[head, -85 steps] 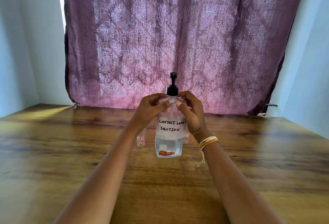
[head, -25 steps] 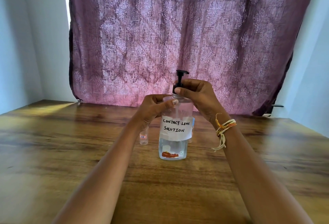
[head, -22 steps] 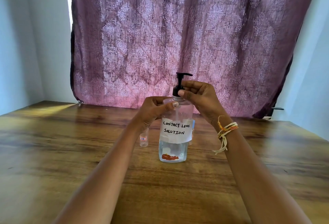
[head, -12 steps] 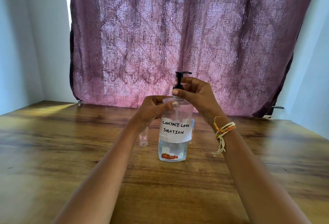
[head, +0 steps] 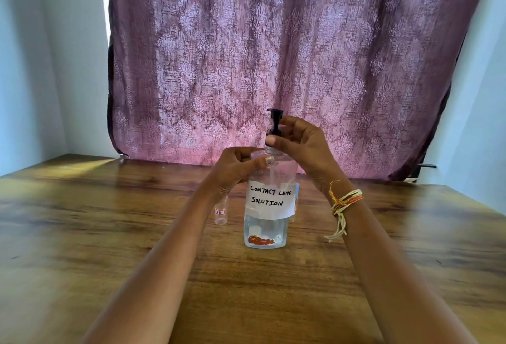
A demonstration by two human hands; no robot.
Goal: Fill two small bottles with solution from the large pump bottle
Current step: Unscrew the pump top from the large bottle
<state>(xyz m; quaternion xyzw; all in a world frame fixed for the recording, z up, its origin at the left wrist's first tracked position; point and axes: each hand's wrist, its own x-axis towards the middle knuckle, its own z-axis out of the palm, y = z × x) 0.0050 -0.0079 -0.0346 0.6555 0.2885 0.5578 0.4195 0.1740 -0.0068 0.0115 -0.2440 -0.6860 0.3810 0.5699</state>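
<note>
A large clear pump bottle [head: 269,220] with a white "CONTACT LENS SOLUTION" label stands upright mid-table, holding a little liquid at the bottom. Its black pump head [head: 275,122] sticks up above my fingers. My left hand [head: 238,168] grips the bottle's shoulder from the left. My right hand [head: 301,146] pinches the black pump collar at the neck. One small clear bottle [head: 221,212] with a red-marked label stands just left of the big bottle, partly behind my left wrist. A second small bottle [head: 293,211] peeks out behind the big bottle's right side, mostly hidden.
The wooden table [head: 109,234] stretches wide on both sides. A purple patterned curtain [head: 273,56] hangs behind the far edge, with pale walls left and right.
My right hand has shifted from the bottle's shoulder up to the pump collar, and the pump head has turned round. The bottle has stayed in place under my left hand.
</note>
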